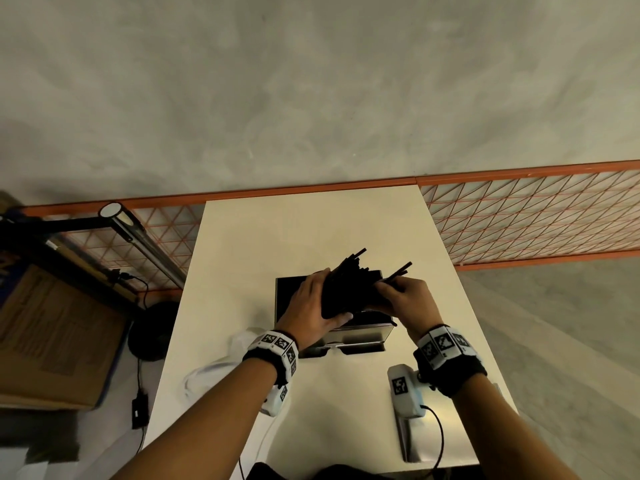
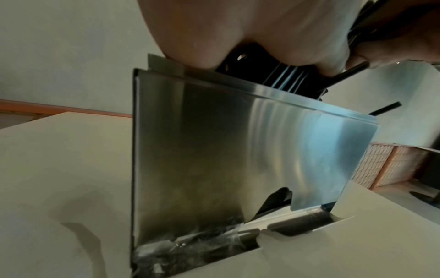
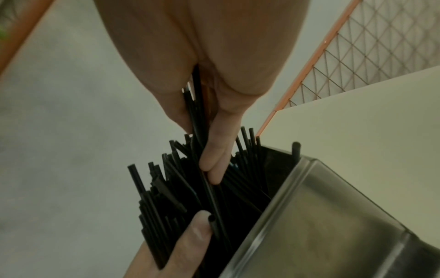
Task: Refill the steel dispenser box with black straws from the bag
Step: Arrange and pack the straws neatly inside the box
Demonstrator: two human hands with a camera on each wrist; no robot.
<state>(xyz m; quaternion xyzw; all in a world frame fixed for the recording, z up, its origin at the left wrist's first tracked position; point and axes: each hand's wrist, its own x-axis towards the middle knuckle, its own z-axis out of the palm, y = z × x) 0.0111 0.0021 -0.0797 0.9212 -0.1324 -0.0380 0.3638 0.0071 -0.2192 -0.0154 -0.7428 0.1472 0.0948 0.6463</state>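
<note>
The steel dispenser box stands mid-table with its top open. Over that opening my left hand grips a thick, fanned bundle of black straws, thumb underneath at the near side. My right hand pinches a few straws at the bundle's right edge. The left wrist view shows the box's shiny front and straws entering its top. In the right wrist view, fingers press into the straws beside the steel box. A crumpled clear bag lies left of the box.
The white table ends at an orange mesh fence behind it. A cardboard box, a tube lamp and a black round base with cables sit to the left, off the table.
</note>
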